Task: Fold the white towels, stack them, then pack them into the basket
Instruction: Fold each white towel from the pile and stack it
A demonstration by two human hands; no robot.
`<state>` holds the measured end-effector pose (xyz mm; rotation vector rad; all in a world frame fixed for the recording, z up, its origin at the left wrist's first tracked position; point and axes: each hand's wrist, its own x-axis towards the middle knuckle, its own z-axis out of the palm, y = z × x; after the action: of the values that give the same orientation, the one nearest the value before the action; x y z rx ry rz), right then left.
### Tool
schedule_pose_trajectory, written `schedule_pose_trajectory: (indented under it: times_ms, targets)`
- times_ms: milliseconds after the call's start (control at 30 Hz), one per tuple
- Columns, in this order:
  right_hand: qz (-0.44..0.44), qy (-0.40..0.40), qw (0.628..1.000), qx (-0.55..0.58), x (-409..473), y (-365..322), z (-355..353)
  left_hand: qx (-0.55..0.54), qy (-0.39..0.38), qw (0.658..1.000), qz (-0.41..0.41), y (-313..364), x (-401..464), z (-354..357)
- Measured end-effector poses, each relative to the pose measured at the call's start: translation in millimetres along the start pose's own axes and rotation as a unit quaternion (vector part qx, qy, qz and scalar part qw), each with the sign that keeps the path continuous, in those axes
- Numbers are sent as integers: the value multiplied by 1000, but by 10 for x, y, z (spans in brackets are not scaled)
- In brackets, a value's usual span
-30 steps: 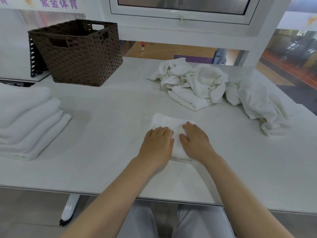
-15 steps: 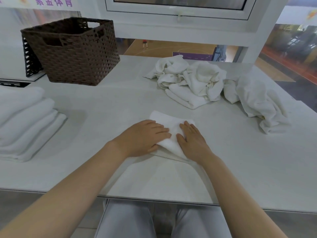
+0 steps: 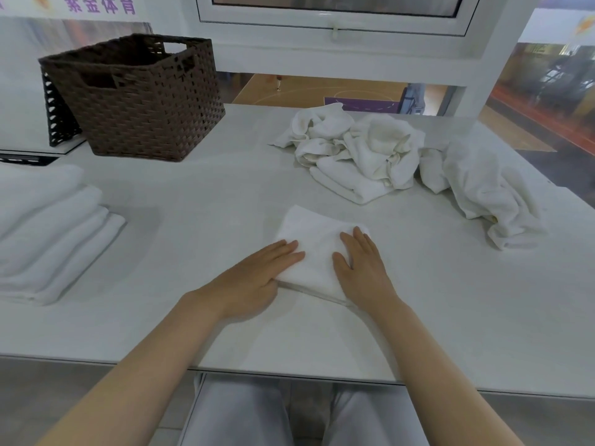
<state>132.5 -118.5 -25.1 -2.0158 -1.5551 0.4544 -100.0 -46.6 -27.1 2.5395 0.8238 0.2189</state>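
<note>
Your left hand (image 3: 254, 278) and right hand (image 3: 363, 268) lie flat, fingers straight, on the folded towel (image 3: 314, 239) centre-table; the stack (image 3: 54, 239) sits well left, nearer your left hand, so carry leftward.

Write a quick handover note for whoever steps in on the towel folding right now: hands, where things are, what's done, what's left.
Left hand and right hand: both flat, pressing the folded towel near the front of the table.
Stack of folded towels: at the left edge.
Unfolded towels: heaped at the back right.
Basket: back left; inside not visible.
Done: several towels folded.
Left: stack this one, fold the heap, pack the basket.
</note>
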Motion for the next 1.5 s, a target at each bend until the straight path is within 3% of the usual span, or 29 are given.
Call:
schedule_pose_trajectory:
  times_ms: [67,133,267,567,733,833,900,1067,1300,1500]
  targets:
    - [37,35,997,59,-51,17,15,-148,3,989,-28,43,4,-22]
    - [64,78,994,32,-98,60,43,-223,64,969,-82,112,16,19]
    - [50,71,994,-61,-250,109,109,-149,174,950,-211,246,84,145]
    - [8,-25,994,-106,-382,23,89,-57,235,952,-185,309,-108,296]
    - [-27,-52,991,-124,-431,-358,341,-24,277,938,-208,127,-407,224]
    - [-55,-62,989,-121,-478,-678,571,16,336,930,-149,-9,-655,134]
    - [-78,-73,986,-125,-482,-870,723,39,330,932,-142,-135,-821,59]
    - [-118,-79,980,-138,-384,-1306,1057,23,307,931,-196,-432,-1160,-121]
    - [-154,-118,975,-112,-392,-1753,1406,14,354,909,-221,-839,-1578,-298]
    - [-202,-147,965,-79,-360,-1711,1354,-12,381,897,-225,-880,-1666,-377]
